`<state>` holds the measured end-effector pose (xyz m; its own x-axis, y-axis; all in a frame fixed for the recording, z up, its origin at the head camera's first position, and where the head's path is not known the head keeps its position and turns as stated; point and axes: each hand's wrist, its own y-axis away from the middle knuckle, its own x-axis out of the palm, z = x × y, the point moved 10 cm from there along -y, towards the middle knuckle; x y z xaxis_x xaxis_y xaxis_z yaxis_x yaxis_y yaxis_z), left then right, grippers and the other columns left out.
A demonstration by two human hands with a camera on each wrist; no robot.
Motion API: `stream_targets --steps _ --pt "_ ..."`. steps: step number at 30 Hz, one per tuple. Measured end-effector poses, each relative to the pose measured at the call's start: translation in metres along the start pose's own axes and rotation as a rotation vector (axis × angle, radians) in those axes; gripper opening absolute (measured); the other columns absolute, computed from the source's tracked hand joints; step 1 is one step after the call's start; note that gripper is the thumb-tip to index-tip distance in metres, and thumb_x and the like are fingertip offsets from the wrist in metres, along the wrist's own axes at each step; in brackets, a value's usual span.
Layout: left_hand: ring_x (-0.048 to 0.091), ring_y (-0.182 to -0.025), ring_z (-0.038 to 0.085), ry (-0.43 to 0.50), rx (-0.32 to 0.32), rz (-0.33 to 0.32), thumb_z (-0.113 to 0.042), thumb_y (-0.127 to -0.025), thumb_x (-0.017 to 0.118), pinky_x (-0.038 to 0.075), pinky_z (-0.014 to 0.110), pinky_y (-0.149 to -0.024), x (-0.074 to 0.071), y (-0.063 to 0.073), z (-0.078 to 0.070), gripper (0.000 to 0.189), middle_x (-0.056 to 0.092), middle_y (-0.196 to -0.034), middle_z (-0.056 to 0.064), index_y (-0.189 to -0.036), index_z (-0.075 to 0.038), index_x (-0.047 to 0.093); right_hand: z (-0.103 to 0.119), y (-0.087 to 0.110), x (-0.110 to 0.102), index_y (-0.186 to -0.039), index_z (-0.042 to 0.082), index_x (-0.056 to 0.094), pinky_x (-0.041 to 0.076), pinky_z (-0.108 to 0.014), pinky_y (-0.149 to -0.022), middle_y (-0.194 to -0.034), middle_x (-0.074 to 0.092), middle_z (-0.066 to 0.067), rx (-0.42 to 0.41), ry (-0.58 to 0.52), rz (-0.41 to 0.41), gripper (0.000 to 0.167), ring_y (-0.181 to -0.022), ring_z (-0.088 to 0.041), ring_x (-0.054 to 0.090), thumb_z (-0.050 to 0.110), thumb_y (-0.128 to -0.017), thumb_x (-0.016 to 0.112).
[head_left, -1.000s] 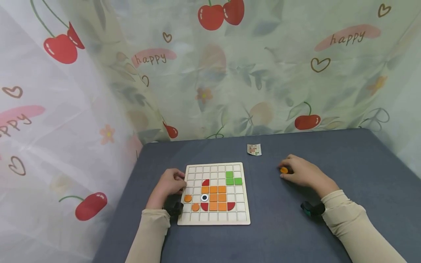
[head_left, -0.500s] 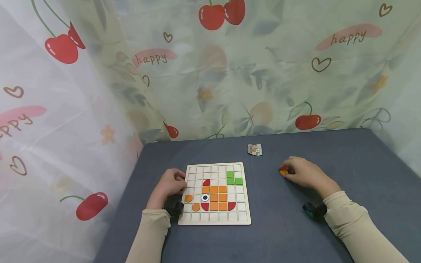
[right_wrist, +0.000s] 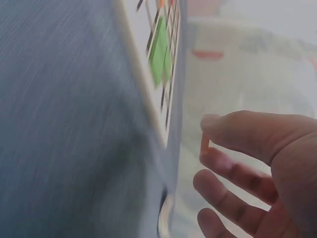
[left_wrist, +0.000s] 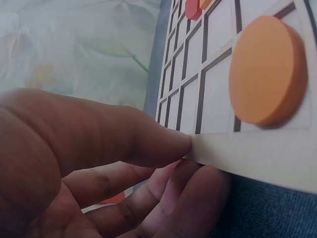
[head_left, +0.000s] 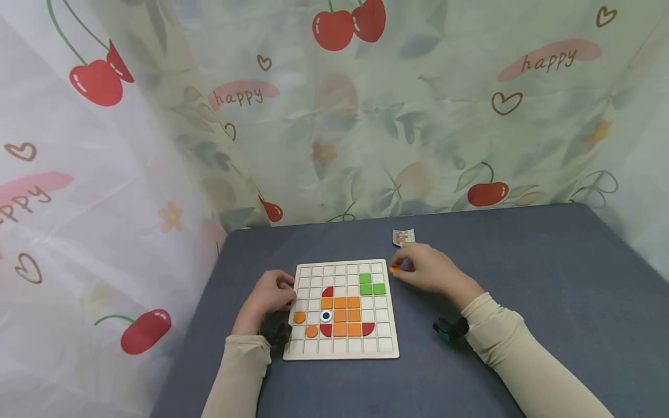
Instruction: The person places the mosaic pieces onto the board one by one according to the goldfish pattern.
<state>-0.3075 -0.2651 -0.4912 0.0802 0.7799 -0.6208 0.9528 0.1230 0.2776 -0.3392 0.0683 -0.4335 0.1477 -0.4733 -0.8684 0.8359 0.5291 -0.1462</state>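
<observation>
A square wooden grid board (head_left: pixel 342 353) lies on the table, bearing orange squares (head_left: pixel 340 316), green squares (head_left: pixel 365 288), red quarter-round pieces (head_left: pixel 368 329), an eye disc (head_left: pixel 326 316) and two orange discs (head_left: pixel 312 331). At its left edge, my left hand (head_left: pixel 272 293) pinches the rim, thumb (left_wrist: pixel 163 144) on top and fingers curled below. My right hand (head_left: pixel 431 269) pinches another small orange disc (head_left: pixel 394 269) between thumb and forefinger, just off the board's upper right corner. In the right wrist view, that orange disc (right_wrist: pixel 204 143) shows edge-on, mostly covered by the fingertips.
A small printed picture card (head_left: pixel 403 237) lies behind the board, partly overlapped by my right hand. The dark grey cloth-covered table (head_left: pixel 549 261) ends at a patterned curtain (head_left: pixel 366 145) at the back and left. Each wrist wears a black strap-on camera (head_left: pixel 450 329).
My right hand has picked up the orange disc from the table at the right and carried it left to the board's upper right corner. The left hand stays at the board's edge.
</observation>
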Motion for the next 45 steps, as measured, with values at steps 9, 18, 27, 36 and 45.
stream_targets --steps 9,18,27,36,45 --pt "0.07 -0.078 0.024 0.004 0.003 0.01 -0.002 -0.088 0.07 0.063 0.036 -0.066 0.001 0.004 0.0 0.033 0.068 -0.097 0.015 -0.121 0.001 0.067 0.064 -0.039 0.047 -0.102 0.024 0.08 0.055 -0.031 -0.074 -0.104 0.069 0.007 -0.059 -0.042 0.079 0.006 -0.085 -0.009 0.062 0.025 -0.097 0.077" --pt "0.07 -0.077 0.023 0.01 0.025 0.011 -0.001 -0.089 0.07 0.064 0.037 -0.066 0.0 0.003 -0.002 0.034 0.069 -0.097 0.016 -0.122 0.003 0.067 0.115 -0.068 0.086 -0.102 0.022 0.08 0.055 -0.029 -0.076 -0.106 0.071 0.004 -0.13 -0.029 0.15 0.007 -0.086 -0.01 0.063 0.025 -0.097 0.077" --pt "0.071 -0.076 0.023 0.012 0.055 0.018 0.0 -0.088 0.069 0.064 0.038 -0.066 -0.001 0.001 -0.003 0.034 0.069 -0.095 0.016 -0.122 0.003 0.067 0.143 -0.087 0.112 -0.102 0.021 0.081 0.058 -0.03 -0.08 -0.106 0.075 0.005 -0.184 -0.004 0.2 0.007 -0.091 -0.009 0.065 0.023 -0.097 0.076" --pt "0.071 -0.077 0.024 0.012 0.071 0.028 0.0 -0.089 0.07 0.065 0.039 -0.067 0.0 -0.001 -0.004 0.032 0.069 -0.094 0.015 -0.121 0.002 0.068 0.153 -0.098 0.126 -0.1 0.02 0.082 0.058 -0.026 -0.078 -0.098 0.074 0.008 -0.215 0.037 0.213 0.007 -0.085 -0.007 0.064 0.021 -0.096 0.076" --pt "0.07 -0.077 0.024 0.008 0.073 0.03 0.0 -0.089 0.071 0.064 0.039 -0.067 -0.001 0.001 -0.004 0.033 0.068 -0.094 0.015 -0.122 0.003 0.068 0.154 -0.099 0.131 -0.102 0.02 0.083 0.059 -0.027 -0.081 -0.102 0.074 0.006 -0.202 0.074 0.217 0.012 -0.088 -0.008 0.066 0.02 -0.097 0.073"
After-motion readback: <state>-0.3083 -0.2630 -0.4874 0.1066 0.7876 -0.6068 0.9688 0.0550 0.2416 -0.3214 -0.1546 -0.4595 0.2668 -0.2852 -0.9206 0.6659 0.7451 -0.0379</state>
